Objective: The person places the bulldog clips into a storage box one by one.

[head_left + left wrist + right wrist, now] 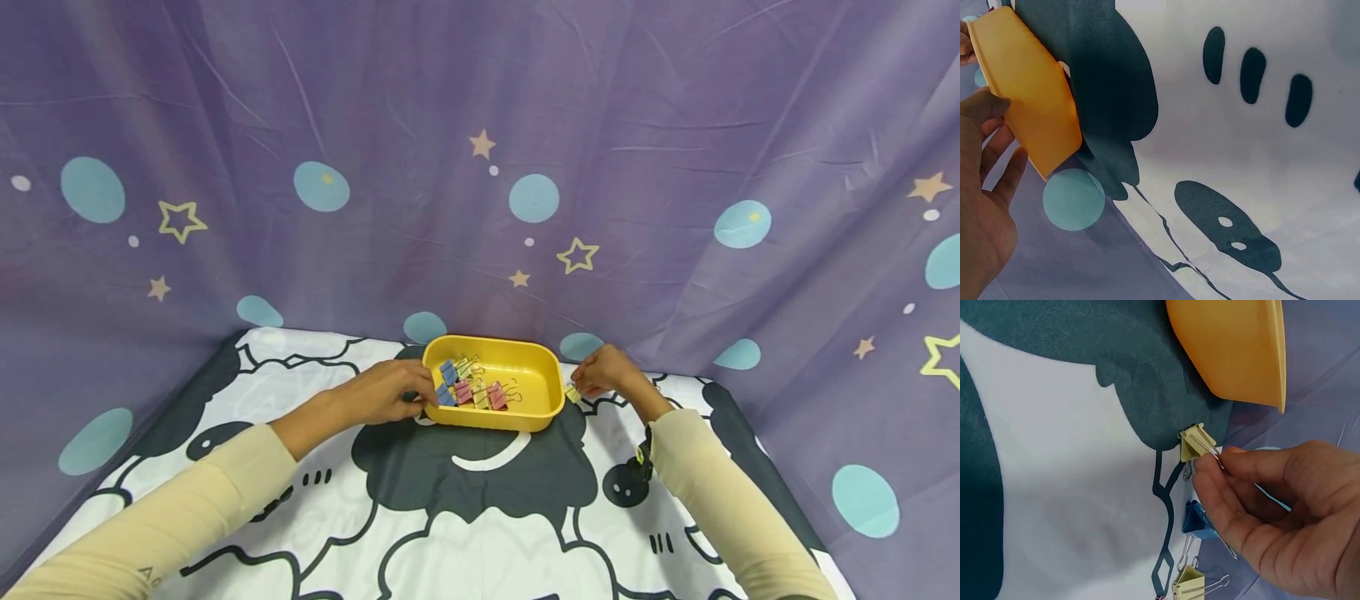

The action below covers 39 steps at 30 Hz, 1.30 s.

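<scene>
The yellow binder clip point(1196, 444), probably light, stiff and springy, is pinched by its wire handle, judged the best place to hold, in the right hand point(604, 371) just beside the yellow tray point(536, 388), gripped at its left end by the left hand point(388, 392).

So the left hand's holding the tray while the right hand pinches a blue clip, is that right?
Not quite: the clip that the right hand pinches is yellow, not blue, as the right wrist view shows. The left hand does hold the tray.
</scene>
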{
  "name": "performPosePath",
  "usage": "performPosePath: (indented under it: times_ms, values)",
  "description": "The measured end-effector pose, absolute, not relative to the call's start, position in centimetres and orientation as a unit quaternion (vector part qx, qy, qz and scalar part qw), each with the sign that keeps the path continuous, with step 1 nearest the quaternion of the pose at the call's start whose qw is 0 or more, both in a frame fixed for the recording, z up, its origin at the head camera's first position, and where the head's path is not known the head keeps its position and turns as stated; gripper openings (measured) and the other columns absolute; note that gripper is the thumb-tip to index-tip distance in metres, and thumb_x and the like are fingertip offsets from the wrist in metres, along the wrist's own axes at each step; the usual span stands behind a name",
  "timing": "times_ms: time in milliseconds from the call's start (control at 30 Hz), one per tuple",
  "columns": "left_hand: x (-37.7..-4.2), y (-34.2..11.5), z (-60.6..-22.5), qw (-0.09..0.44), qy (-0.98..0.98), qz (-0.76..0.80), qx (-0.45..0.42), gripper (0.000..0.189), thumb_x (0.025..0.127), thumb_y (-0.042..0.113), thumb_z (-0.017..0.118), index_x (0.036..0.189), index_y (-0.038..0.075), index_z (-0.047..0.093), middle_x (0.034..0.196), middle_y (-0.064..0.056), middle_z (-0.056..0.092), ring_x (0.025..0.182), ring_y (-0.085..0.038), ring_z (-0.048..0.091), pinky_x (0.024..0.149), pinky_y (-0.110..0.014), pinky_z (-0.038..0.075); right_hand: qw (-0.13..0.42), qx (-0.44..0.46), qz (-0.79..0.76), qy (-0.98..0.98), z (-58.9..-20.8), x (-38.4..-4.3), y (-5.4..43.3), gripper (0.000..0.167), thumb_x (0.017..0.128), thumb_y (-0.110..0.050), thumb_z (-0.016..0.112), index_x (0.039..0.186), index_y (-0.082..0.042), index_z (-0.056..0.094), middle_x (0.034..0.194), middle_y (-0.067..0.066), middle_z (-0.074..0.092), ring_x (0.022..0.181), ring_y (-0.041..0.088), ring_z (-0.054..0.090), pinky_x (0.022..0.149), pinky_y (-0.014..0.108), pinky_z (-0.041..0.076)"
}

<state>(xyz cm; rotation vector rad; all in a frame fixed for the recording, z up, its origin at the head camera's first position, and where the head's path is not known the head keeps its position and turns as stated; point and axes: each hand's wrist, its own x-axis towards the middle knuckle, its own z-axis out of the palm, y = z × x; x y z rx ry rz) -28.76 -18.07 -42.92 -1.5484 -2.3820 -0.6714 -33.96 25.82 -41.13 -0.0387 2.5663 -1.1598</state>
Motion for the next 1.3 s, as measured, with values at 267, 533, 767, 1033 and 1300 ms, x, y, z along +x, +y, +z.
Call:
performPosePath:
  times_ms: [267, 533, 767, 1033, 1300]
  values:
    - [-27.3, -17.4, -41.9, 0.094, -0.847, -0.199, -0.484, 0.024, 0.091, 0.002, 0.082, 0.105, 0.019, 0.089, 0.107, 0.007, 0.081, 0.103, -0.012, 0.071, 0.091, -0.041, 0.062, 0.176, -0.021, -0.429, 0.886, -40.9, -33.5, 26.6, 0.027, 0.096, 0.01, 0.07, 0.119, 0.022, 0.075, 0.1, 0.026, 0.085, 0.079, 0.018, 0.081, 0.083, 0.04, 0.071]
    - [-26.8, -17.2, -41.4, 0.081, -0.858, -0.186, -0.472, 0.023, 0.09, 0.002, 0.084, 0.104, 0.019, 0.09, 0.108, 0.005, 0.081, 0.105, -0.013, 0.071, 0.094, -0.041, 0.061, 0.194, 0.015, -0.491, 0.849, -40.6, -33.5, 27.4, 0.039, 0.099, 0.014, 0.07, 0.136, 0.025, 0.066, 0.113, 0.031, 0.083, 0.088, 0.022, 0.084, 0.094, 0.046, 0.069]
    - [-26.9, -17.3, -41.4, 0.086, -0.853, -0.189, -0.478, 0.023, 0.09, 0.001, 0.082, 0.104, 0.018, 0.089, 0.108, 0.005, 0.082, 0.105, -0.015, 0.071, 0.094, -0.042, 0.061, 0.185, 0.045, -0.547, 0.815, -39.1, -33.9, 28.1, 0.046, 0.099, 0.013, 0.072, 0.142, 0.025, 0.062, 0.107, 0.025, 0.085, 0.084, 0.019, 0.084, 0.093, 0.042, 0.069]
    - [-26.9, -17.3, -41.1, 0.081, -0.858, -0.188, -0.471, 0.024, 0.091, 0.001, 0.083, 0.105, 0.019, 0.09, 0.109, 0.005, 0.082, 0.105, -0.014, 0.071, 0.093, -0.042, 0.061, 0.163, 0.041, -0.59, 0.79, -37.1, -34.2, 28.5, 0.047, 0.102, 0.013, 0.066, 0.146, 0.026, 0.056, 0.112, 0.028, 0.084, 0.081, 0.018, 0.085, 0.085, 0.037, 0.07]
    - [-26.9, -17.3, -41.2, 0.075, -0.861, -0.189, -0.467, 0.023, 0.092, 0.003, 0.083, 0.106, 0.02, 0.09, 0.11, 0.005, 0.082, 0.106, -0.013, 0.071, 0.095, -0.042, 0.062, 0.165, 0.033, -0.618, 0.768, -35.4, -34.6, 27.7, 0.05, 0.105, 0.012, 0.065, 0.151, 0.025, 0.052, 0.104, 0.019, 0.086, 0.084, 0.018, 0.085, 0.086, 0.036, 0.07]
